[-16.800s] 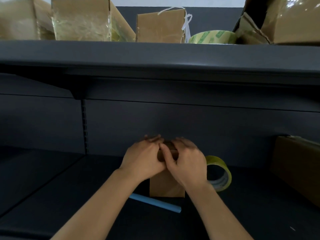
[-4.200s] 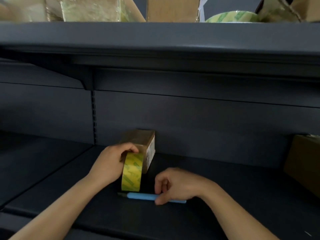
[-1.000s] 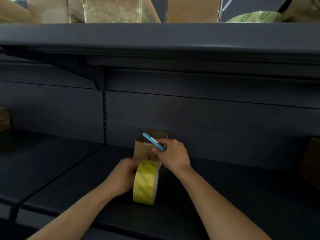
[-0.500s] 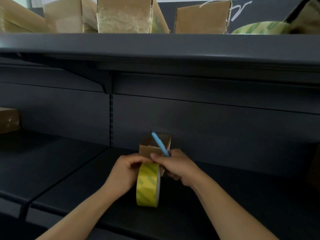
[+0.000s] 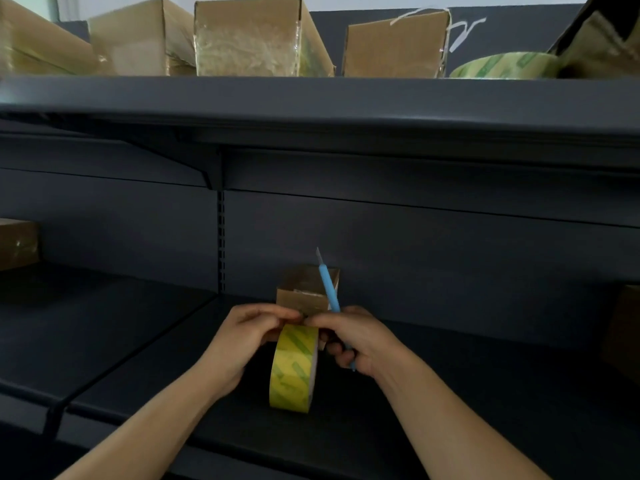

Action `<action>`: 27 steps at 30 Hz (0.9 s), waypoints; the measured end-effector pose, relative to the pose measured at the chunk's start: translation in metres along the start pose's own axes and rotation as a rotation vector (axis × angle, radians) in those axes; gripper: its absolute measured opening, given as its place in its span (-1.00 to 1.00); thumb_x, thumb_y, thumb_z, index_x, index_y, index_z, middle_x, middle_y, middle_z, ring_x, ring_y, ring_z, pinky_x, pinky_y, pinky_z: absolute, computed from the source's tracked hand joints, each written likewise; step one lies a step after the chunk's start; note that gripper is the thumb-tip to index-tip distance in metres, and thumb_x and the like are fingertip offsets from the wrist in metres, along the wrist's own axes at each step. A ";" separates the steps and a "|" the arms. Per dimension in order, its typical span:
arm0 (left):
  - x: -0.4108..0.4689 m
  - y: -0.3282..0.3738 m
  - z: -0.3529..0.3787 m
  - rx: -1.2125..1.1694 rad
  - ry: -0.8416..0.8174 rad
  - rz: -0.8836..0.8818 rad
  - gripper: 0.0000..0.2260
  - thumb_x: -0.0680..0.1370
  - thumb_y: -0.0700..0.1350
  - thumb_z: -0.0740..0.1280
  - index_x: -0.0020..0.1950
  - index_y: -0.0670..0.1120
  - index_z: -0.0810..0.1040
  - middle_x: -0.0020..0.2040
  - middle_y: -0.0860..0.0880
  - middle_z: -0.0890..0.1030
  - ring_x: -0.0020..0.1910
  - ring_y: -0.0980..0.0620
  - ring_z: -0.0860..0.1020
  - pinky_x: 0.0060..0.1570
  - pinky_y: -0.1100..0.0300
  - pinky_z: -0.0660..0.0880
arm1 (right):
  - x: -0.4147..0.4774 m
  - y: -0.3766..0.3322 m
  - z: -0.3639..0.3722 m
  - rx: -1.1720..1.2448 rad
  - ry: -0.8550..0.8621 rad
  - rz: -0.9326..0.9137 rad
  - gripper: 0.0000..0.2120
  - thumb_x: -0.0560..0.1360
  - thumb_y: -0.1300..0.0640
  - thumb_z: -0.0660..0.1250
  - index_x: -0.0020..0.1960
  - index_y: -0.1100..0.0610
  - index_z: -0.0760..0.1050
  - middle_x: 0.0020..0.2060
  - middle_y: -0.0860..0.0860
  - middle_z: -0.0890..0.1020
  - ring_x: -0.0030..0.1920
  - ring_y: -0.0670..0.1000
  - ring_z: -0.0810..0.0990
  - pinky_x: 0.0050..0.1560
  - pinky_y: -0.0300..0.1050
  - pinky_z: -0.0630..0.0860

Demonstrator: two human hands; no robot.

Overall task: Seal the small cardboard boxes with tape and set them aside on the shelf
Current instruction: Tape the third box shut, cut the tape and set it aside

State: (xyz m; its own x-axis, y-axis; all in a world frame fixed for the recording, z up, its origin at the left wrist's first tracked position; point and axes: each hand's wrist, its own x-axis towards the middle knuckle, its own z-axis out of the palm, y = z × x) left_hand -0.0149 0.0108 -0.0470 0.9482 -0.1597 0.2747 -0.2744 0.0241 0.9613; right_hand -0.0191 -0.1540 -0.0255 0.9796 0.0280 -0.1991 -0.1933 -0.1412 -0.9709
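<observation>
A small cardboard box (image 5: pixel 304 291) stands on the dark lower shelf (image 5: pixel 450 393) against the back panel. In front of it a yellow-green tape roll (image 5: pixel 293 368) stands on edge. My left hand (image 5: pixel 242 341) grips the top of the roll from the left. My right hand (image 5: pixel 353 337) holds a blue craft knife (image 5: pixel 329 289), blade pointing up, while its fingertips meet the left hand's at the roll's top. The lower part of the box is hidden behind both hands.
The upper shelf (image 5: pixel 311 95) carries several cardboard boxes (image 5: pixel 249 39) and a second tape roll (image 5: pixel 502 65). One box (image 5: pixel 17 242) sits at the far left of the lower shelf, another (image 5: pixel 627 327) at the far right edge.
My right hand has dropped from the box top to the roll's top, and the knife has swung upright. The left hand has shifted up onto the roll.
</observation>
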 end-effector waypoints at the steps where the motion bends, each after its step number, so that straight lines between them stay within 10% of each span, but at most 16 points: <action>1: 0.002 0.003 0.000 0.021 -0.008 -0.014 -0.78 0.56 -0.32 0.25 -0.07 -0.14 0.68 -0.10 -0.05 0.71 -0.04 0.05 0.66 -0.04 0.23 0.54 | 0.000 0.001 0.000 0.008 -0.001 0.000 -0.85 0.42 0.17 0.43 -0.15 0.13 0.44 -0.48 -0.02 0.44 -0.55 -0.14 0.30 -0.64 -0.32 0.14; 21: 0.019 0.024 -0.004 0.365 -0.132 -0.344 -0.88 0.56 -0.14 0.33 0.00 -0.15 0.62 -0.15 -0.09 0.63 -0.22 0.04 0.53 -0.38 0.23 0.44 | -0.004 -0.002 0.004 -0.054 0.055 -0.120 -0.90 0.45 0.10 0.43 -0.10 0.07 0.53 -0.43 -0.05 0.45 -0.51 -0.14 0.34 -0.57 -0.29 0.19; 27: 0.021 0.009 -0.025 0.178 -0.220 -0.443 -0.90 0.54 -0.26 0.31 -0.08 -0.14 0.62 -0.11 -0.09 0.67 0.03 -0.10 0.55 0.24 -0.10 0.40 | -0.011 0.002 -0.017 -0.425 0.083 -0.131 -0.64 0.48 -0.18 0.34 0.04 0.11 0.49 -0.34 -0.04 0.50 -0.42 -0.10 0.39 -0.50 -0.28 0.26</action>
State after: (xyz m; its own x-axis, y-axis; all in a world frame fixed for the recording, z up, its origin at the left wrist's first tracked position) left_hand 0.0070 0.0318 -0.0324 0.9286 -0.3207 -0.1869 0.1042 -0.2581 0.9605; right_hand -0.0289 -0.1718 -0.0226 0.9987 -0.0044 -0.0502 -0.0447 -0.5360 -0.8430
